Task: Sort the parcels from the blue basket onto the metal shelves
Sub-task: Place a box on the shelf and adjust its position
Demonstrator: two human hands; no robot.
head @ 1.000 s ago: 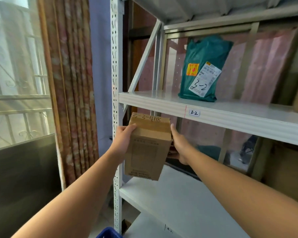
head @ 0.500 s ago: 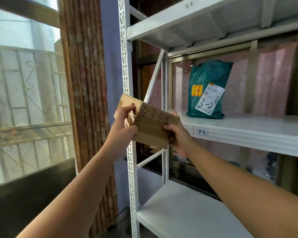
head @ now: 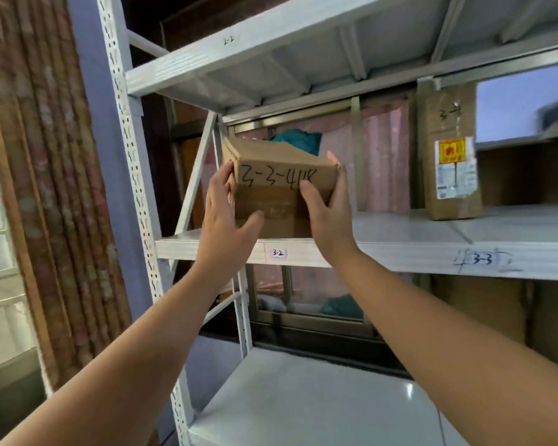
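A small cardboard box [head: 271,185] marked "3-3-4118" is at the front of the middle metal shelf [head: 400,249], above the "3-2" label [head: 278,253]. My left hand [head: 229,217] grips its left side with the thumb on the front face. On the box's right side my right hand [head: 327,210] holds it, thumb on the front. Whether the box's base touches the shelf is unclear. A green bag parcel [head: 298,141] stands behind the box, mostly hidden. The blue basket is out of view.
A tall cardboard parcel [head: 451,156] with a label stands further right on the same shelf, above a handwritten "3-3" mark [head: 482,259]. Another shelf [head: 239,49] hangs above and a lower one [head: 303,410] lies below. The white perforated upright [head: 136,194] rises at left, beside a curtain [head: 42,188].
Both hands have raised the box from below the middle shelf up to its front edge and moved it to the right, in front of the green bag.
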